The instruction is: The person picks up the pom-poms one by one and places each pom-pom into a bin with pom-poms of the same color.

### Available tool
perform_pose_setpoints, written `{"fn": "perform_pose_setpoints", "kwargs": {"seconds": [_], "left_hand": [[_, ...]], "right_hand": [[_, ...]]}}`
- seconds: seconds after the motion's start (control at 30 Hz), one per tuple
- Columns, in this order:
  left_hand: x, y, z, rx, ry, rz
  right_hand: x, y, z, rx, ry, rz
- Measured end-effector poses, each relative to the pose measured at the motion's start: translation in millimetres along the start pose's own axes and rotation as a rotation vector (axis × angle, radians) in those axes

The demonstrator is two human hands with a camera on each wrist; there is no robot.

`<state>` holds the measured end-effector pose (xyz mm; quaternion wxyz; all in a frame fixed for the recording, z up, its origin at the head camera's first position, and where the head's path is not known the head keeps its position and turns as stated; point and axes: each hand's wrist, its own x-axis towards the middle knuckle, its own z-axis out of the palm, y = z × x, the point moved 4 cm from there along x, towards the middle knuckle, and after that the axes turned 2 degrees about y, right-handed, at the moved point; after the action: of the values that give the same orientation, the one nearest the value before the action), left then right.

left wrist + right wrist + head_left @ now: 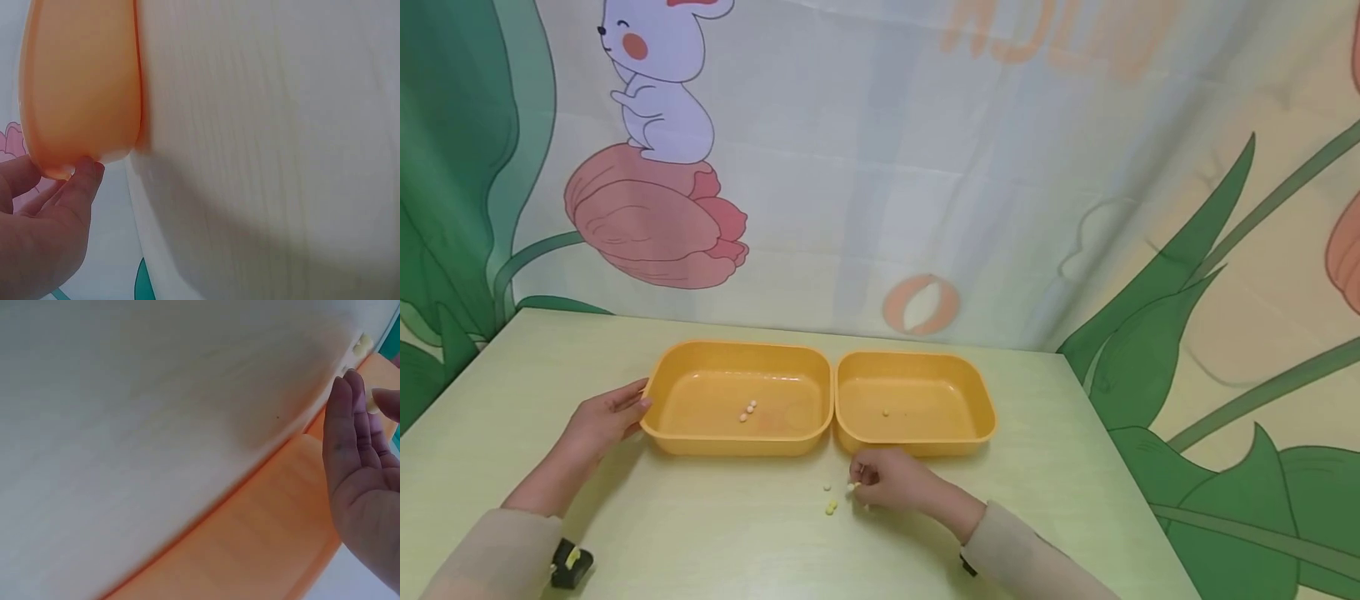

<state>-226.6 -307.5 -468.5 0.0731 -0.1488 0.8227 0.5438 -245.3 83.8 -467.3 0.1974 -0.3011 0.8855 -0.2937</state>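
My left hand [597, 427] pinches the left end of a yellow plastic basin [737, 447], with thumb and fingers on its rim, as the left wrist view also shows. In front of the right yellow basin [917, 448], my right hand [898, 482] pinches a small pale bead [373, 404] between thumb and fingers. Near those fingertips, a whitish bead [827, 487] and a little cluster of yellow beads [831, 507] lie on the table. Three pale beads [749, 409] sit inside the left basin. One yellowish bead [885, 412] is in the right basin.
The two basins stand side by side, touching or nearly so, toward the back of the light table [715, 525]. Behind the table hangs a printed cloth [850, 167] with a rabbit and flowers. A black device [572, 565] is strapped at the left wrist.
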Motion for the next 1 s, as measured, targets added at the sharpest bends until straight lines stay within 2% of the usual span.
{"fn": "perform_pose_setpoints", "kwargs": {"seconds": [0.3, 0.53, 0.77, 1.0], "left_hand": [[0.5, 1.6, 0.6, -0.003, 0.001, 0.004], [0.6, 1.7, 0.5, -0.005, 0.000, 0.005], [1.3, 0.2, 0.3, 0.001, -0.002, 0.008], [1.7, -2.4, 1.0, -0.003, -0.005, 0.009]], "right_hand": [[6.0, 6.3, 1.7, 0.162, -0.002, 0.021], [4.9, 6.5, -0.8, 0.194, 0.008, 0.055], [0.4, -0.3, -10.5, 0.330, 0.008, 0.096], [-4.0, -3.6, -29.5, 0.407, 0.019, 0.100]]}}
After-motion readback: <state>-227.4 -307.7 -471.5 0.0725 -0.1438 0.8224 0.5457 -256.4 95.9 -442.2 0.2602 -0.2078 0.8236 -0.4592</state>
